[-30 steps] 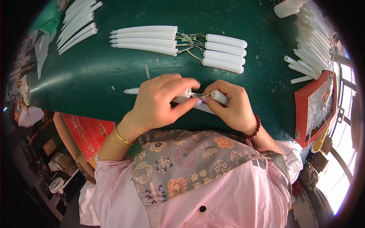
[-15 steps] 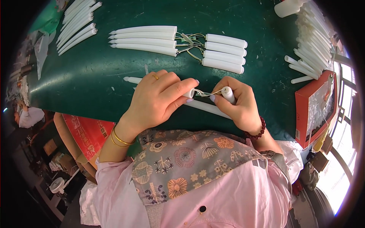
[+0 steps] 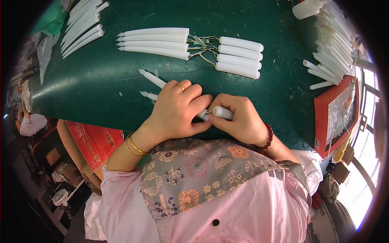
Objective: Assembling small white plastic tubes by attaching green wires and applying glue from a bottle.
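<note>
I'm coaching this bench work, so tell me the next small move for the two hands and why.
Probably push the two halves together. The right hand grips a short white plastic cylinder, the left hand covers a long white tapered candle-shaped tube, and thin wire shows in the small gap between them. Finished-looking pairs lie wired on the green table beyond.

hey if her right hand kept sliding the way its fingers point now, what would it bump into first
The right hand points leftward, its fingers on a short white tube. Straight ahead is the left hand, whose fingertips already seem to meet it at the tube's end, so probably that hand first.
</note>
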Demonstrator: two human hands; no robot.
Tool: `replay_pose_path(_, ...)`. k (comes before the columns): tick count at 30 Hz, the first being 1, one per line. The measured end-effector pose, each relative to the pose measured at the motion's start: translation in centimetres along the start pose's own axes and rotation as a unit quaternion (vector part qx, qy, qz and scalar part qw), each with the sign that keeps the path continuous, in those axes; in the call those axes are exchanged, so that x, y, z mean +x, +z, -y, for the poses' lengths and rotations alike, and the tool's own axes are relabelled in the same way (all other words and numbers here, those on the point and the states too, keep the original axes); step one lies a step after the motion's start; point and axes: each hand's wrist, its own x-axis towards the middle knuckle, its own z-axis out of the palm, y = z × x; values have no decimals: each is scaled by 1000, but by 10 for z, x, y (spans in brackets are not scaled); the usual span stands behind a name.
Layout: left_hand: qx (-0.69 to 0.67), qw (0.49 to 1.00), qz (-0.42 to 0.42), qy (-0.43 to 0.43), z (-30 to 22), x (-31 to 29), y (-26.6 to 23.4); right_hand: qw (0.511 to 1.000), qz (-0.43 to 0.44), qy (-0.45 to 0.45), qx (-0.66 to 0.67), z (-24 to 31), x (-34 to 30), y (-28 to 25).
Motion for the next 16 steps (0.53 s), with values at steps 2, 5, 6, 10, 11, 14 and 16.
replay_pose_path(2,-33,999,5,-12,3,-4,-2,989,116,-56,67,-3,0,-9)
replay_pose_path(5,-23,999,-42,-26,4,-3,3,979,196,-21,43,8,2,-25)
replay_pose_path(6,-16,998,-57,-28,5,-4,4,971,233,42,36,15,3,-28)
replay_pose_path(10,4,999,-41,-32,3,-6,-1,987,148,-30,55,9,-3,-20)
replay_pose_path(11,-11,996,-43,-81,2,-7,1,992,111,-52,22,6,-4,-18)
replay_pose_path(14,-49,984,-14,-170,2,-1,-5,992,35,-114,-47,-3,-6,-9)
replay_pose_path(16,-91,990,-46,-93,13,2,-1,986,-6,-142,-84,-5,-6,-6)
